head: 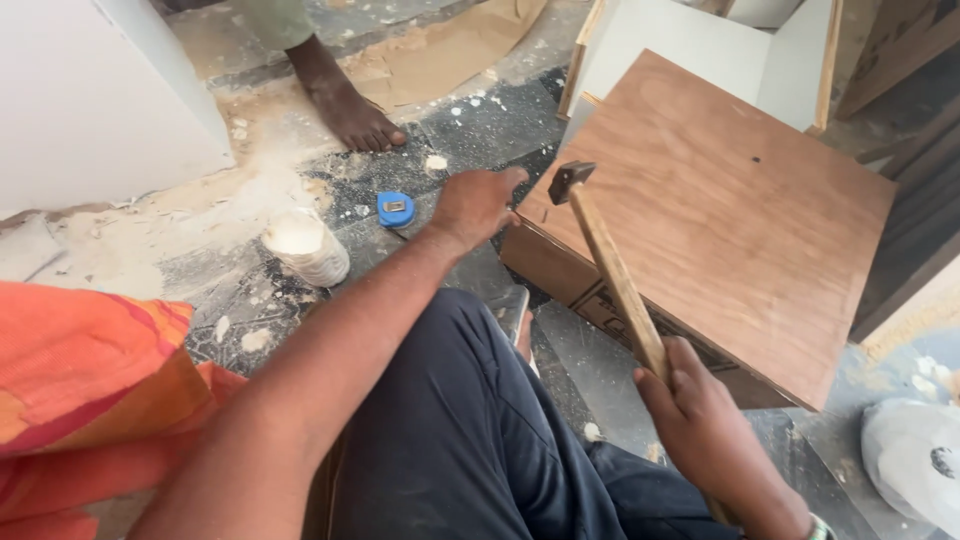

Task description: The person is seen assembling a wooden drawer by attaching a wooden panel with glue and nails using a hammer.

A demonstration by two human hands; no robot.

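Note:
My right hand [705, 425] grips the wooden handle of a hammer [612, 270], whose dark metal head is raised above the near corner of a brown plywood box [730, 210]. My left hand [475, 203] reaches forward with fingers closed against that same corner of the box, as if pinching something small; what it pinches is hidden. The box rests tilted on the dusty floor in front of my knees.
A blue tape measure [395, 208] lies on the floor left of my left hand. A dusty white container [305, 246] stands nearby. Another person's bare foot [345, 105] is at the back. A white cabinet panel [95, 95] sits left, white boards [690, 50] behind the box, a plastic bag [915, 455] right.

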